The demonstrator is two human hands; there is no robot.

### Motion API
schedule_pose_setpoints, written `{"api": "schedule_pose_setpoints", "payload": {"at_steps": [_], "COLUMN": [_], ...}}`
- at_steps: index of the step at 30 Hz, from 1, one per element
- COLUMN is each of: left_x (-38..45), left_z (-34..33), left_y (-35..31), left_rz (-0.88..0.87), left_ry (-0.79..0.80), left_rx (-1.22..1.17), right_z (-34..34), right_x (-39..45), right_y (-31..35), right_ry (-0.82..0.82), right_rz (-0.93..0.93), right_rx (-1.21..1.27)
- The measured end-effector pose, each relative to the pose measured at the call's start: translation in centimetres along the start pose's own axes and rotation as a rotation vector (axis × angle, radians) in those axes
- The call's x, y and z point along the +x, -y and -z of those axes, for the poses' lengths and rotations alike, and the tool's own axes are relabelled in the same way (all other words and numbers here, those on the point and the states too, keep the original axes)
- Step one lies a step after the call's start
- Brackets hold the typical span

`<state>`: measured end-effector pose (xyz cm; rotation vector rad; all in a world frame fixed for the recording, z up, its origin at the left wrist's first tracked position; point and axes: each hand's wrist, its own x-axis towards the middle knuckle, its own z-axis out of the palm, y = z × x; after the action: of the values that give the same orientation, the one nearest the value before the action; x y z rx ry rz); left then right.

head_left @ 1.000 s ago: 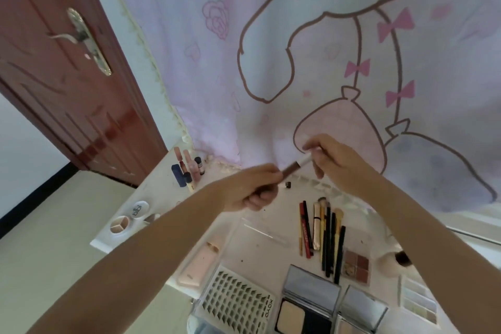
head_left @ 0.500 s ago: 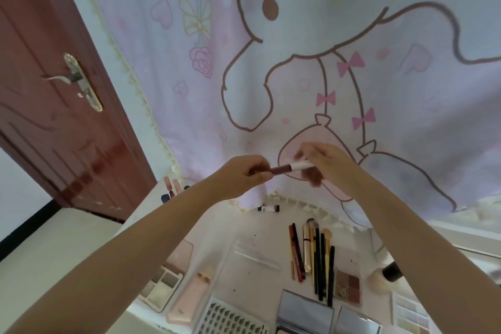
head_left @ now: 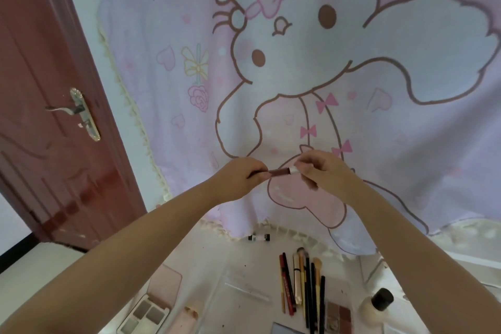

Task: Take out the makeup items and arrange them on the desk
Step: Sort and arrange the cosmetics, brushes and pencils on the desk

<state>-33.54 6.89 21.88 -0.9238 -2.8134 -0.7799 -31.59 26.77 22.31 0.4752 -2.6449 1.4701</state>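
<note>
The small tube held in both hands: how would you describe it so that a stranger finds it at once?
Look at the pink cartoon-rabbit curtain behind the white desk. In front of its lower part, the left hand and right hand hold a slim dark-brown tube with a white end. Unlike the pencils and brushes lying on the desk, it is raised in the air.

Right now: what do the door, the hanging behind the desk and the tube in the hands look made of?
Door: wood or wood veneer, glossy reddish varnish; grain lines and bright reflections show.
Hanging: soft matte cloth; it sags, with a lace-like fringe.
Tube: probably plastic, maroon with a white end; too small to be sure. The left hand and right hand pinch its ends.
</note>
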Motion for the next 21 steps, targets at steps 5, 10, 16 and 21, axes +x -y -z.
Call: {"api": "schedule_pose_setpoints", "payload": {"at_steps": [5, 10, 16, 21], "left_x": [0.1, 0.3, 0.1, -0.4], "left_z": [0.8, 1.5, 2.5, 2.7], "left_y": [0.2, 0.2, 0.5, 0.8], "left_rz": [-0.032, -0.088, -0.074, -0.101], "left_ry": [-0.091, -0.123, -0.157, -0.116], "left_rx": [0.022, 0.201, 0.156, 0.171], "right_z": [0.3, 0.2, -0.3, -1.0], "right_x": [0.1, 0.6, 1.4, 1.7], "right_y": [0.3, 0.5, 1.4, 1.3], "right_ry": [-0.002, -0.057, -0.058, -0.037], "right_rz": [-0.005, -0.037, 0.06, -0.012], "right_rx": [0.251, -0.001, 0.263, -0.021]}}
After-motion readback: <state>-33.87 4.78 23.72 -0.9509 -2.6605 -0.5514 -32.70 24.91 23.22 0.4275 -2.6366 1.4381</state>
